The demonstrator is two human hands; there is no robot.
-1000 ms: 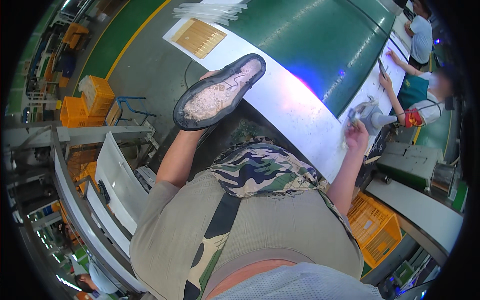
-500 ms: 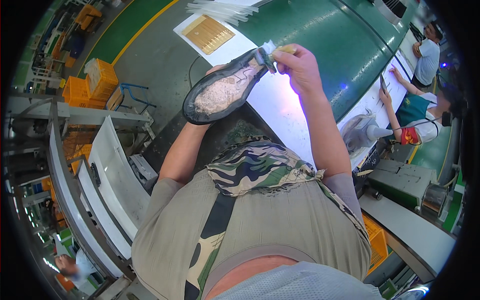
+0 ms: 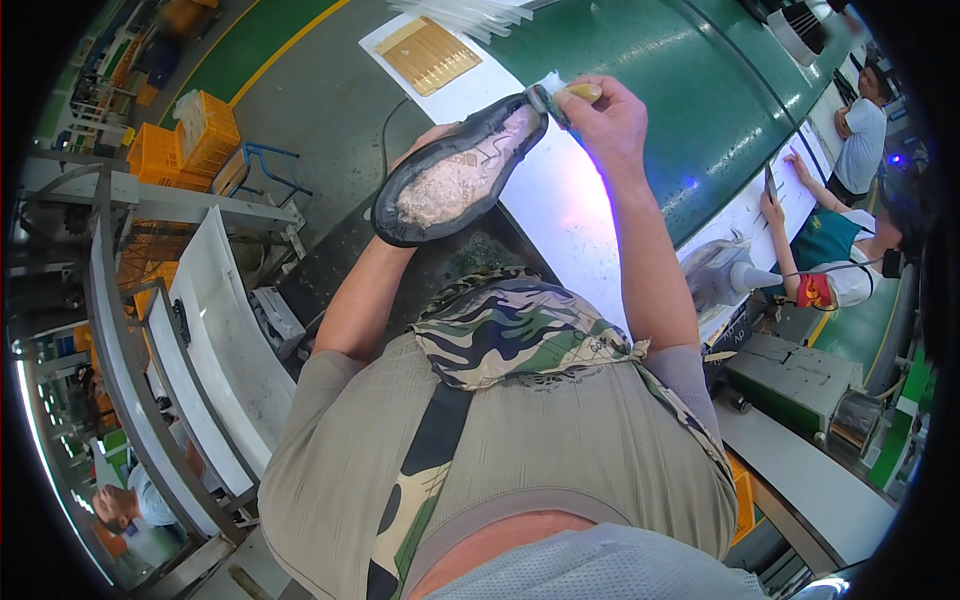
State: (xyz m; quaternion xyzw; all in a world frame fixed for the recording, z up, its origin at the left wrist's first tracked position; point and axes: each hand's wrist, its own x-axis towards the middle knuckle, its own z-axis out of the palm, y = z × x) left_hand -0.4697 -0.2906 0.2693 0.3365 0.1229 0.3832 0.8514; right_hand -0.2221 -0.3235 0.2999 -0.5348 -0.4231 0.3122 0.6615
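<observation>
My left hand (image 3: pixel 425 140) is closed round the far-left side of a black shoe (image 3: pixel 395 205), its fingers mostly hidden beneath. The sole side faces up, a pale, rough-looking area inside a black rim. Pinched in my right hand (image 3: pixel 615 122) is a short brush-like tool (image 3: pixel 583 92) with a yellowish handle. Its dark greenish head and a white wrapped part lie against the narrow far end of the shoe. Whether bristles touch the rim is too small to tell. Both hands are above the near edge of a white tabletop (image 3: pixel 555 205).
A tan slatted piece (image 3: pixel 428 56) and clear plastic strips (image 3: pixel 470 14) lie on the white top, beside a green belt (image 3: pixel 640 60). At right stands a plastic-covered bottle (image 3: pixel 715 272); a co-worker (image 3: pixel 850 240) works beyond. Left are orange crates (image 3: pixel 208 130) and a metal rack (image 3: pixel 120 310).
The shoe and both hands have shifted slightly right in the picture, with the surroundings shifting too. The brush-like tool has turned and sits nearer the tip of the shoe's far end.
</observation>
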